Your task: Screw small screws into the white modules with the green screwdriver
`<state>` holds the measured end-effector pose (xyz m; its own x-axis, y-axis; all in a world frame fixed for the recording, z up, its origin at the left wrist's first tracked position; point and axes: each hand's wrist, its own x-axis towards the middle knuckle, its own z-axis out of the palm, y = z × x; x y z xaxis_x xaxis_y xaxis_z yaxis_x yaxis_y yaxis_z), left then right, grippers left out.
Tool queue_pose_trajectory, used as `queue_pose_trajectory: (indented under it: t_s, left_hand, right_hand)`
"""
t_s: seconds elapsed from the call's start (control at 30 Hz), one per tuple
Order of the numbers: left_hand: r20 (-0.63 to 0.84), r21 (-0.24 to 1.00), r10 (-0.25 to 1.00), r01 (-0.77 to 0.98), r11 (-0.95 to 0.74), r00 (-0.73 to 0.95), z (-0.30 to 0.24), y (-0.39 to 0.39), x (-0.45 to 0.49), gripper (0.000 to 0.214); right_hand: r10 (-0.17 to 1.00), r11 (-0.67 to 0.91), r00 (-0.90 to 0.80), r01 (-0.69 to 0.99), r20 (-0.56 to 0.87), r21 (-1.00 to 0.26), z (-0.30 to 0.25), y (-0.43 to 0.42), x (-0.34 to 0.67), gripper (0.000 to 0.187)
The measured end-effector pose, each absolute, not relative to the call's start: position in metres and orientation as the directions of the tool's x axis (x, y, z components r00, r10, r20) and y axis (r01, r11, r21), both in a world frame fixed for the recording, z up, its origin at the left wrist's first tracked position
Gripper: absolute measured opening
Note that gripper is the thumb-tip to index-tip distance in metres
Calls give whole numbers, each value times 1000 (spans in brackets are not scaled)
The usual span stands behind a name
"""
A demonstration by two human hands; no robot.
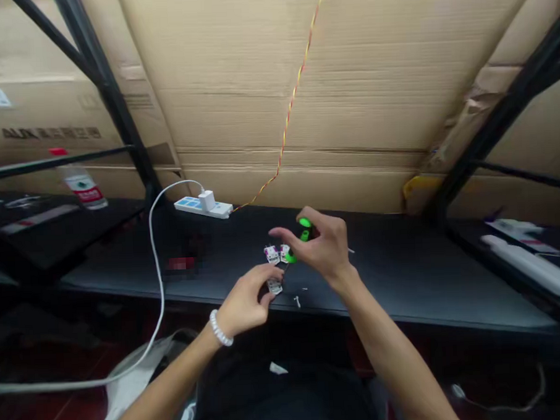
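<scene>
Above the black tabletop (403, 260), my right hand (323, 248) was pinching a small green part (304, 235) between its fingers, close by two white circuit modules (277, 254), while my left hand (244, 301) curled over a third module (275, 287), but I could not tell if it gripped.

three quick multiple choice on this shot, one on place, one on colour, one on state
1. Where is the white beaded bracelet?
A) left wrist
B) right wrist
C) lying on the bench

2. What colour is the piece at the fingers of the right hand?
A) red
B) bright green
C) blue

3. What state is the white charger in?
A) plugged into the power strip
B) lying loose on the bench
C) dangling from its cable

1 A: it circles the wrist of the left hand.
2 B: the green piece shows vivid green among the fingers.
3 A: it sits on the strip, its white cable trailing away.
</scene>
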<state>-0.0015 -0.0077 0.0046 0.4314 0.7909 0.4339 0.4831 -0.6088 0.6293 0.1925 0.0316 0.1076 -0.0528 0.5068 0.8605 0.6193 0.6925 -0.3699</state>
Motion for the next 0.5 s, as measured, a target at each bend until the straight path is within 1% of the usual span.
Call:
queue_pose_trajectory:
  t_s: [0.1, 0.17, 0.23, 0.37, 0.5]
  left_hand:
    - [409, 594, 813, 555, -582, 415, 7, -4, -12, 42]
    - [384, 561, 835, 619, -550, 394, 8, 3, -25, 42]
    - [374, 532, 848, 662, -528, 376, 8, 14, -40, 43]
    - [366, 517, 859, 690, -507, 357, 13, 30, -59, 41]
    - [426, 465, 806, 665, -584, 410, 28, 21, -46, 37]
  right_hand:
    - [524, 687, 51, 565, 850, -458, 108, 28, 214, 60]
    - [511, 666, 147, 556, 847, -498, 110, 24, 236, 56]
    - [449, 631, 255, 588, 856, -506, 111, 20, 261, 56]
    - [291, 562, 383, 673, 877, -480, 110, 12, 309, 53]
    - [248, 505, 450, 696, 858, -511, 104, 4, 337, 51]
